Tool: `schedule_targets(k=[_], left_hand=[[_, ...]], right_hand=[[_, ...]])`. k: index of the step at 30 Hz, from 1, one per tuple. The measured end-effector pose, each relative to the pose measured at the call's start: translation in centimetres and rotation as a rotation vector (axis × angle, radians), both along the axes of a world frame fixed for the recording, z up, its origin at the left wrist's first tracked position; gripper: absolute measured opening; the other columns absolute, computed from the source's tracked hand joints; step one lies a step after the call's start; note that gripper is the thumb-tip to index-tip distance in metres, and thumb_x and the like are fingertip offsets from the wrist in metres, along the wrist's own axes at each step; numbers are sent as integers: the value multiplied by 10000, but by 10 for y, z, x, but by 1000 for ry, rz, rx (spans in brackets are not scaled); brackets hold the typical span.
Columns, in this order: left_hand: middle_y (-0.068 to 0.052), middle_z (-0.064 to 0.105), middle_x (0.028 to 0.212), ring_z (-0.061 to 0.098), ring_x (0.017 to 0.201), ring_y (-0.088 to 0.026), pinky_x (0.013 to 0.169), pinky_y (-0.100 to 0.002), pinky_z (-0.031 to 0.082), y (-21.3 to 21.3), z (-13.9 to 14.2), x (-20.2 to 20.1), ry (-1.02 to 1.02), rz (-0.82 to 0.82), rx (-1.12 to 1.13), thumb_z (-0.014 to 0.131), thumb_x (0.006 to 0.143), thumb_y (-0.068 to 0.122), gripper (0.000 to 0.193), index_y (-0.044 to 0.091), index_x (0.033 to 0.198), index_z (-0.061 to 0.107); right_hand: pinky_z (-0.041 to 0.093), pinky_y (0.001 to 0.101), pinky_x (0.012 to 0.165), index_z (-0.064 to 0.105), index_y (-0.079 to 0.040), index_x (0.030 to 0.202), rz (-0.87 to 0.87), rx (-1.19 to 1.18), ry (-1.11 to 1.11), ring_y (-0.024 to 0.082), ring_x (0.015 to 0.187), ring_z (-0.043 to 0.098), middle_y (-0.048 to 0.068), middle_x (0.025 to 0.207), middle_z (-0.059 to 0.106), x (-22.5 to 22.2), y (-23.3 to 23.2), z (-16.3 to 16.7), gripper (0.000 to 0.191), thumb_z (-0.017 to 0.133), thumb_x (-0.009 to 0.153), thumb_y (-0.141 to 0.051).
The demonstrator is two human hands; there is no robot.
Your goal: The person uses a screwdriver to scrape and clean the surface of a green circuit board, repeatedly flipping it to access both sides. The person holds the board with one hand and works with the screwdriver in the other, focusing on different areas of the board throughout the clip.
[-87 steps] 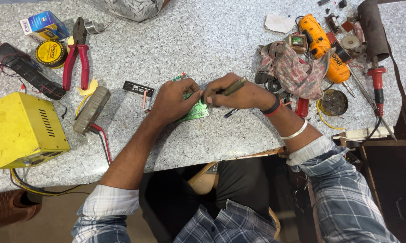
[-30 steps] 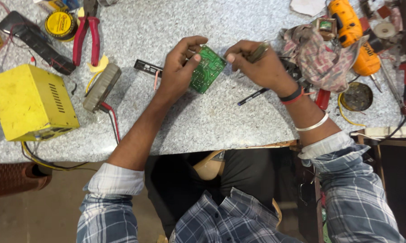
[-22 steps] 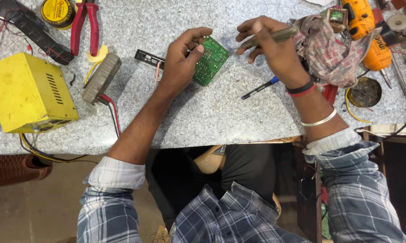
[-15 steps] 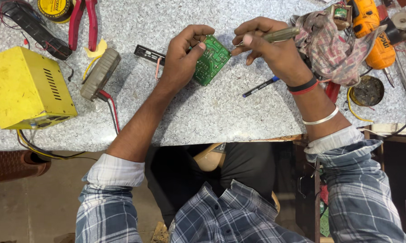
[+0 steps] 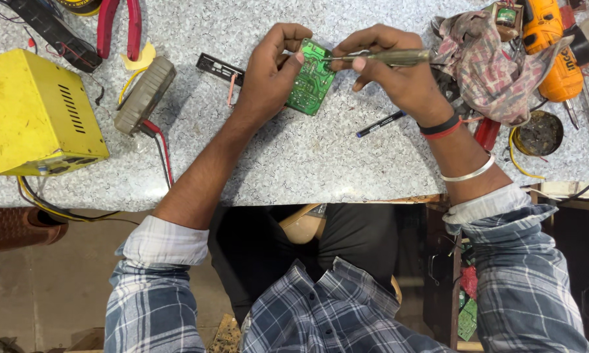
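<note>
Head view, looking down on a speckled grey worktop (image 5: 294, 157). Left hand (image 5: 268, 75): closed on a green circuit board (image 5: 310, 78), thumb on its face and fingers behind, holding it tilted just above the worktop between both hands. Right hand (image 5: 402, 78): fingers pinched around a slim metal-tipped tool (image 5: 386, 57), held level with its tip touching the board's upper part. Blue pen (image 5: 380, 123): lying on the worktop just below the right hand. Black slotted strip (image 5: 219, 67): flat, just left of the left hand. Yellow metal box (image 5: 36, 114): at the left end, vented on its side, wires trailing off the table edge. Red-handled pliers (image 5: 118, 26): at the top left. Patterned rag (image 5: 487, 65): heaped right of the right hand, with an orange power drill (image 5: 556, 46) behind it. Round tin (image 5: 539, 134): near the right wrist.
</note>
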State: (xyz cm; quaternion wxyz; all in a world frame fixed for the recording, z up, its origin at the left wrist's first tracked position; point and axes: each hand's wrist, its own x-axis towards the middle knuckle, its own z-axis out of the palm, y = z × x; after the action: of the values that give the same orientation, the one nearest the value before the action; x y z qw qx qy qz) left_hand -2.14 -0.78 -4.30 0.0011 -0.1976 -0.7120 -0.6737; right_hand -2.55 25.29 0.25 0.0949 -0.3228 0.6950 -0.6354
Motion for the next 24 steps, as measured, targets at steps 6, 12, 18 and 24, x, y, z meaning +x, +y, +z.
schedule_targets(k=[6, 12, 18, 24], left_hand=[[-106, 555, 1221, 749, 1073, -170, 885, -298, 629, -1, 8, 3, -16, -58, -27, 624, 969, -52, 420, 22, 1347, 458], [-123, 661, 1178, 735, 1079, -153, 875, -290, 617, -2, 10, 4, -59, -154, 7, 586, 973, -80, 407, 46, 1319, 414], [-130, 697, 1177, 717, 1104, -146, 956, -308, 619, 1, 6, 1, -6, -212, 85, 559, 1002, -94, 374, 50, 1314, 412], [-145, 706, 1181, 737, 1112, -166, 960, -319, 645, 1, 4, 0, 6, -205, 76, 570, 1012, -104, 374, 34, 1322, 412]], right_hand=[[646, 284, 822, 643, 31, 1316, -17, 94, 113, 191, 1154, 743, 149, 1217, 739, 0, -4, -1, 277, 672, 1112, -155], [583, 277, 770, 718, -6, 1235, -127, 256, 211, 148, 899, 713, 108, 1060, 754, 5, -4, 1, 240, 746, 1057, -165], [582, 279, 819, 747, -52, 1227, -108, 270, 384, 165, 970, 739, 94, 1109, 752, 6, -3, 3, 184, 777, 1060, -121], [588, 288, 845, 739, -47, 1218, -60, 236, 395, 175, 976, 733, 105, 1131, 742, 6, -2, 4, 172, 776, 1055, -92]])
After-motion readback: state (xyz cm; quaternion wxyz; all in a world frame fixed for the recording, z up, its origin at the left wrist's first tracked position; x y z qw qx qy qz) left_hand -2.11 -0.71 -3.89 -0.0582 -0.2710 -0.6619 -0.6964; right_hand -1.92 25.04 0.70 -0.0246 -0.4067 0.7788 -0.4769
